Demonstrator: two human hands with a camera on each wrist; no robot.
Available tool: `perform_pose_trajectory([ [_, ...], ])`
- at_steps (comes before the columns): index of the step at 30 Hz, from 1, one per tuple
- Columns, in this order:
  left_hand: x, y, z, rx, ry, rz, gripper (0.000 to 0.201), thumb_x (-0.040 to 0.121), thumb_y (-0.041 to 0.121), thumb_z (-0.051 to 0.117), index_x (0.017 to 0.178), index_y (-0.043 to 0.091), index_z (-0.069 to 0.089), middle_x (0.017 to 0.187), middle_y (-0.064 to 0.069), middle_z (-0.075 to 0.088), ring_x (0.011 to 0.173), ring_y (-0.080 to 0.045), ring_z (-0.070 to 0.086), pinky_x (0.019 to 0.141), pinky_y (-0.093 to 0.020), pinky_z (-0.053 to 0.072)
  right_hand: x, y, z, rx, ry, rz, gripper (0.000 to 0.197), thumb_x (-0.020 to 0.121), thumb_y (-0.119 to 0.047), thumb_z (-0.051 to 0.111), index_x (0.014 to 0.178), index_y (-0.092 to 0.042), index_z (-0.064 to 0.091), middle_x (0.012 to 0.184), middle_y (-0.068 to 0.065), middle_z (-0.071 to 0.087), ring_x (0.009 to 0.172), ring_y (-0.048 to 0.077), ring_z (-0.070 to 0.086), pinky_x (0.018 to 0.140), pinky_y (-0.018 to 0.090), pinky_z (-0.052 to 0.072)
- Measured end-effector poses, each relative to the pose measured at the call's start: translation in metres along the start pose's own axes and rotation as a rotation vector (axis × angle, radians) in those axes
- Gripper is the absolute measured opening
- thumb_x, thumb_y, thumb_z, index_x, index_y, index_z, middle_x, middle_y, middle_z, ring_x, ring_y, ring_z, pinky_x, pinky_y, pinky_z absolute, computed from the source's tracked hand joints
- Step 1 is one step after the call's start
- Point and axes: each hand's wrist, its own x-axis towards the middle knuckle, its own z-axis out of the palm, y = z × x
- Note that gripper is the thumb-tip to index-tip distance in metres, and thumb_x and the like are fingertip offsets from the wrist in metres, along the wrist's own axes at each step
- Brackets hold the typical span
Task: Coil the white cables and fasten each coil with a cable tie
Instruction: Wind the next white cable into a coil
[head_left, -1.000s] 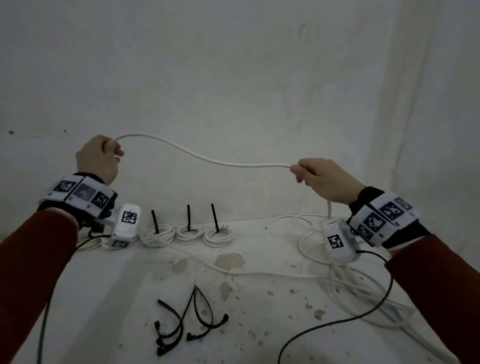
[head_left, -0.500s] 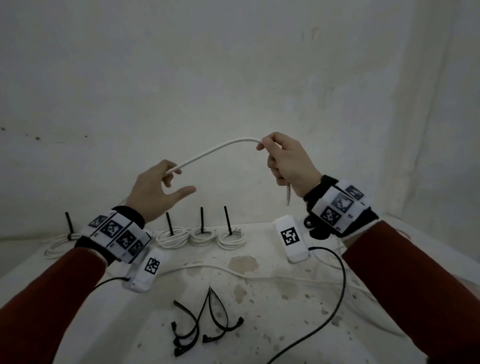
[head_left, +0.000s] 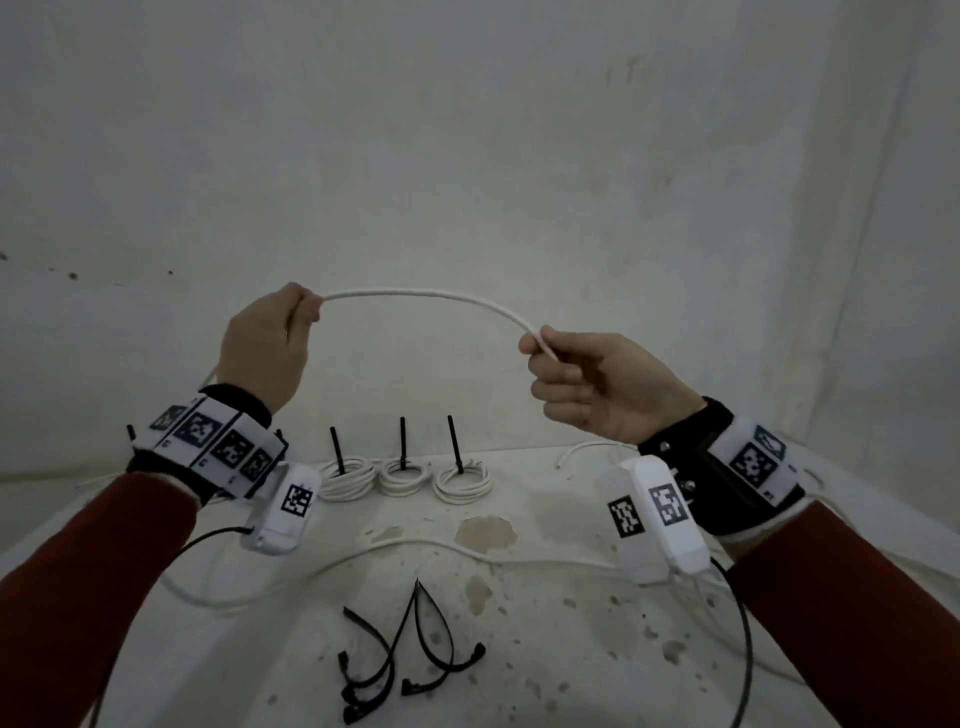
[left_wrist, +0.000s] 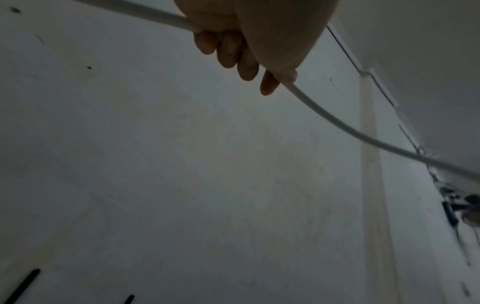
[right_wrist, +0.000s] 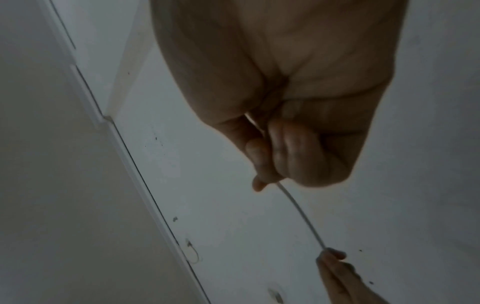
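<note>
The left hand (head_left: 265, 348) and the right hand (head_left: 597, 387) are both raised above the table (head_left: 571, 649), each with its fingers curled round the same white cable (head_left: 431, 296). The stretch of cable between them arches upward, well above the table. In the left wrist view the cable passes through the closed fist (left_wrist: 249, 37) and comes out on both sides. In the right wrist view the thumb and fingers (right_wrist: 293, 152) pinch the cable.

On the table, at its far edge by the wall, three finished coils (head_left: 400, 475) sit in a row, each with a black tie standing upright from it. Nearer than the coils, a loose length of white cable (head_left: 415, 545) runs across the table. Nearer still, a small heap of black cable ties (head_left: 405, 660) lies on the table.
</note>
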Motion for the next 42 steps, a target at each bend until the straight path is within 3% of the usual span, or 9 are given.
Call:
perform_pose_trajectory([
  [5,-0.017,0.005,0.017,0.142,-0.139,0.346,0.045,0.097,0.035,0.032,0.083,0.003,0.06,0.062,-0.012,0.055,0.055,-0.029,0.05,0.053,-0.036,0.039,0.004,-0.004,0.008,0.151,-0.055,-0.335,0.019,0.094,-0.017,0.041,0.092,-0.009,0.059,0.065,-0.003,0.057,0.062,0.012,0.056,0.063,0.024,0.053],
  [11,-0.033,0.035,0.034,0.22,-0.211,0.605,0.055,0.101,0.039,0.022,0.08,0.01,0.064,0.062,-0.005,0.056,0.054,-0.025,0.051,0.054,-0.027,0.03,0.038,0.012,0.018,-0.059,0.132,-0.628,0.019,0.099,-0.008,0.043,0.098,-0.002,0.062,0.088,0.008,0.074,0.081,0.018,0.071,0.079,0.026,0.056],
  [15,-0.038,0.054,0.037,0.201,-0.221,0.739,0.036,0.093,0.035,0.039,0.079,0.014,0.066,0.063,-0.001,0.057,0.057,-0.024,0.054,0.053,-0.026,0.033,0.062,0.027,0.02,-0.369,0.275,-0.724,0.014,0.097,-0.003,0.051,0.092,-0.006,0.064,0.088,0.011,0.072,0.081,0.018,0.071,0.081,0.029,0.056],
  [18,-0.039,0.064,0.033,0.14,-0.248,0.803,0.045,0.098,0.037,0.033,0.079,0.013,0.066,0.063,0.0,0.056,0.058,-0.022,0.052,0.052,-0.027,0.036,0.069,0.038,0.016,-0.833,0.31,-0.769,0.011,0.095,-0.005,0.055,0.09,-0.008,0.064,0.083,0.005,0.073,0.079,0.011,0.071,0.082,0.025,0.056],
  [24,-0.032,0.063,0.016,0.007,-0.27,0.753,0.055,0.098,0.046,0.031,0.077,0.007,0.063,0.065,-0.004,0.056,0.058,-0.023,0.051,0.056,-0.026,0.033,0.06,0.045,0.002,-1.526,0.052,-0.594,0.017,0.1,-0.016,0.044,0.091,-0.007,0.056,0.079,-0.006,0.067,0.057,-0.001,0.055,0.063,0.017,0.044],
  [27,-0.027,0.063,0.007,0.06,-0.195,0.653,0.055,0.094,0.058,0.028,0.087,0.014,0.061,0.069,0.0,0.059,0.06,-0.019,0.057,0.046,-0.027,0.043,0.053,0.043,0.001,-1.38,-0.014,-0.466,0.017,0.101,-0.013,0.043,0.088,-0.01,0.054,0.069,-0.005,0.063,0.057,0.0,0.051,0.062,0.013,0.037],
  [31,-0.017,0.064,0.009,-0.067,-0.198,0.501,0.051,0.09,0.057,0.038,0.111,0.017,0.061,0.079,0.01,0.053,0.069,-0.005,0.05,0.057,-0.023,0.041,0.043,0.039,0.007,-1.068,-0.051,-0.417,0.039,0.103,-0.027,0.036,0.085,-0.005,0.062,0.058,-0.013,0.047,0.055,0.005,0.041,0.059,0.019,0.034],
  [37,-0.003,0.073,0.023,-0.32,-0.293,0.439,0.05,0.098,0.046,0.032,0.09,0.009,0.065,0.08,0.003,0.05,0.071,-0.009,0.046,0.067,-0.015,0.036,0.039,0.041,0.012,-0.6,-0.022,-0.434,0.041,0.094,-0.037,0.037,0.069,-0.009,0.053,0.052,-0.003,0.031,0.049,0.012,0.025,0.049,0.021,0.025],
  [42,0.006,0.068,0.026,-0.39,-0.338,0.248,0.038,0.098,0.039,0.029,0.106,0.016,0.058,0.065,0.013,0.045,0.061,-0.003,0.046,0.062,-0.017,0.036,0.036,0.025,0.006,-0.114,-0.092,-0.452,0.044,0.097,-0.031,0.035,0.06,-0.019,0.054,0.049,-0.006,0.016,0.046,0.012,0.016,0.048,0.024,0.019],
])
